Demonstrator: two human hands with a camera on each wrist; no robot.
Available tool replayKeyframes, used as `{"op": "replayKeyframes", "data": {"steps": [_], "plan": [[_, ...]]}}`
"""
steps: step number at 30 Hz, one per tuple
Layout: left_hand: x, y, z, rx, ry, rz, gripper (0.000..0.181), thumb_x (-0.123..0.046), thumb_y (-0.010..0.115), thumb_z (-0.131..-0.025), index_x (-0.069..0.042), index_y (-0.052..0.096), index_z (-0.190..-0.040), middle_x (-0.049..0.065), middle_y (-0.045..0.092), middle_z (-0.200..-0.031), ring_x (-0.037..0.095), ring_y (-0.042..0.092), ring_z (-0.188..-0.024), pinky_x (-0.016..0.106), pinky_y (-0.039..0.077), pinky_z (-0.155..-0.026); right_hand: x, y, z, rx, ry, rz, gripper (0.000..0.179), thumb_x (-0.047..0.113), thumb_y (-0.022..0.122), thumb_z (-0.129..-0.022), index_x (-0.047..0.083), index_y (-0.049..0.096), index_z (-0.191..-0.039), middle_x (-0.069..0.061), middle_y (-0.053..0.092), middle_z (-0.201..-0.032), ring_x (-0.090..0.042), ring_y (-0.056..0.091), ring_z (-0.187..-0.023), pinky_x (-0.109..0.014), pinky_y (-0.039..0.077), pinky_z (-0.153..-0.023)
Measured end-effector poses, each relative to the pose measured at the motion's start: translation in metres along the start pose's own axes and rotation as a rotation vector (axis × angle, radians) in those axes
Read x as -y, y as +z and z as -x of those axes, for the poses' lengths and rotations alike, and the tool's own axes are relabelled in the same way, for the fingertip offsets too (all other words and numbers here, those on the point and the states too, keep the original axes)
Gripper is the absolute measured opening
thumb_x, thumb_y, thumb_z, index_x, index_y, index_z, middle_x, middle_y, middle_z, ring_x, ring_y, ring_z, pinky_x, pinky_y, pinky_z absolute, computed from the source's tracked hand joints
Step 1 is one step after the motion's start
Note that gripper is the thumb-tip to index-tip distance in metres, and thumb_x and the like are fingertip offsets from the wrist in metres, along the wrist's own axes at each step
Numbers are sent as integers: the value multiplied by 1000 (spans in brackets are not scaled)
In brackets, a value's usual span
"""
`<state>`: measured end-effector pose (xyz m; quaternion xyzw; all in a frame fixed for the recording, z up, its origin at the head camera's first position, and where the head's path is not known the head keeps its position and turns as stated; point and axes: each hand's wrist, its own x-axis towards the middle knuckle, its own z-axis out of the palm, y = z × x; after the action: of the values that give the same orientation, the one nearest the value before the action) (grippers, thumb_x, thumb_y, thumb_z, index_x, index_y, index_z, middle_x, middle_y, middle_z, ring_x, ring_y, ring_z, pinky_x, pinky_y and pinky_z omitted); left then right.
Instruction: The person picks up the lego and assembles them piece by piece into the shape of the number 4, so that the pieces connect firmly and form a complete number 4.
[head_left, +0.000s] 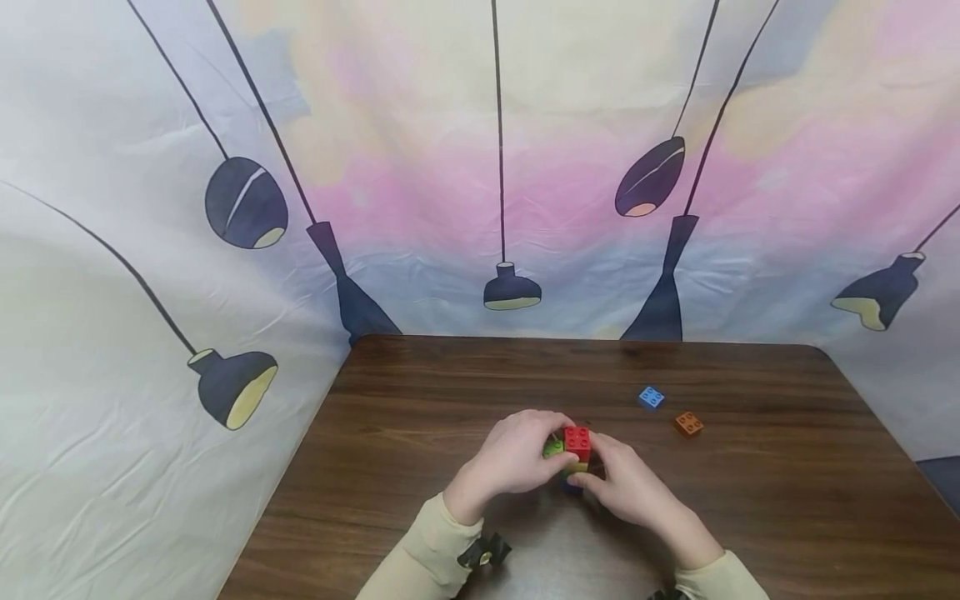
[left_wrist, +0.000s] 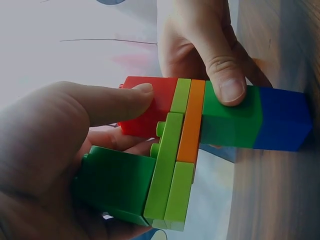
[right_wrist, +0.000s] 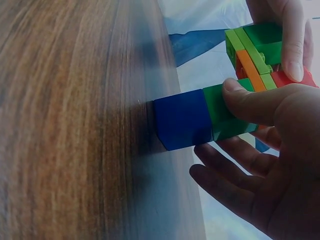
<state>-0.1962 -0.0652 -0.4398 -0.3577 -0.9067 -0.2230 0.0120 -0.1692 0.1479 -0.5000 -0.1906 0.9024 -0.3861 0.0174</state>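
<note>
Both hands hold one built-up stack of toy building bricks close over the table. A blue brick (left_wrist: 285, 120) is lowest, with a green brick (left_wrist: 232, 122) on it. Above come a thin orange brick (left_wrist: 191, 125) and thin lime bricks (left_wrist: 164, 170) that jut out to the left. On top, a red brick (head_left: 577, 438) and, beside it on the overhang, a dark green brick (left_wrist: 117, 182) stand apart. My left hand (head_left: 513, 454) grips the upper part, its thumb against the red brick. My right hand (head_left: 633, 485) pinches the green brick above the blue one.
On the brown wooden table (head_left: 450, 375), a flat blue brick (head_left: 652, 397) and a flat orange brick (head_left: 688, 424) lie loose, beyond my right hand. A cloth backdrop (head_left: 420, 167) printed with lamps hangs behind the table's far edge and along its left side.
</note>
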Motion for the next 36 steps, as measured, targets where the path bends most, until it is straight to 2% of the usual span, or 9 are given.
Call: {"op": "replayKeyframes", "data": {"steps": [3, 7, 9, 15, 19, 22, 28, 32, 36], "plan": [[4, 0, 0, -6, 21, 23, 33, -37, 81, -97, -18, 76, -123, -11, 74, -105, 2, 62, -87, 22, 49, -75, 1, -1, 0, 1, 3, -3, 44, 21, 88, -91, 16, 68, -131, 5, 71, -116, -14, 71, -104, -39, 58, -91], [11, 0, 1, -1, 34, 116, 35, -35, 83, -96, -18, 76, -126, -13, 74, -104, -1, 63, -89, 20, 50, -79, 1, 0, 0, 9, -8, -8, 45, 23, 87, -92, 16, 68, -132, 6, 71, -115, -14, 71, -104, -38, 58, -90], [12, 1, 1, 4, 42, 134, 36, -36, 83, -96, -18, 75, -127, -14, 74, -106, -2, 63, -91, 21, 51, -81, 1, 1, 0, 8, -12, -4, 45, 24, 87, -92, 17, 68, -132, 6, 71, -116, -14, 71, -104, -37, 58, -90], [7, 4, 2, -3, 60, 26, 37, -41, 79, -99, -19, 73, -127, -12, 74, -111, 4, 65, -95, 25, 52, -83, -1, 2, 2, 0, -17, 6, 46, 23, 88, -92, 14, 68, -133, 3, 71, -120, -15, 71, -106, -39, 58, -92], [6, 3, 3, -13, 42, 23, 38, -40, 80, -98, -19, 73, -128, -11, 74, -112, 6, 64, -94, 25, 51, -82, -1, 2, 1, 3, -17, 8, 47, 23, 87, -93, 14, 68, -134, 2, 71, -122, -17, 71, -109, -41, 58, -93], [7, 2, 3, -6, 24, 95, 45, -40, 80, -98, -18, 71, -135, -9, 73, -121, 6, 64, -102, 26, 52, -88, 1, 1, 1, -2, -10, 4, 45, 22, 87, -92, 15, 68, -133, 3, 71, -122, -16, 71, -108, -42, 58, -93], [13, -5, 9, -29, -19, 346, 66, -35, 82, -97, -20, 54, -156, -2, 66, -142, 16, 63, -129, 40, 50, -108, 2, 3, 2, -8, -7, -3, 44, 23, 87, -92, 15, 69, -131, 5, 72, -115, -16, 72, -104, -45, 59, -92], [21, -6, 17, -59, -60, 438, 75, -37, 82, -97, -22, 46, -162, 1, 61, -149, 19, 58, -136, 47, 47, -112, 3, 3, 1, -7, 14, 7, 42, 22, 87, -92, 16, 69, -129, 6, 71, -111, -16, 72, -102, -47, 59, -91], [33, -3, 26, -39, -107, 517, 76, -37, 82, -97, -24, 45, -163, 3, 58, -152, 18, 60, -132, 42, 52, -105, 3, 1, 0, 0, 32, 13, 41, 21, 87, -92, 16, 68, -129, 6, 71, -110, -14, 71, -101, -45, 59, -90]]}}
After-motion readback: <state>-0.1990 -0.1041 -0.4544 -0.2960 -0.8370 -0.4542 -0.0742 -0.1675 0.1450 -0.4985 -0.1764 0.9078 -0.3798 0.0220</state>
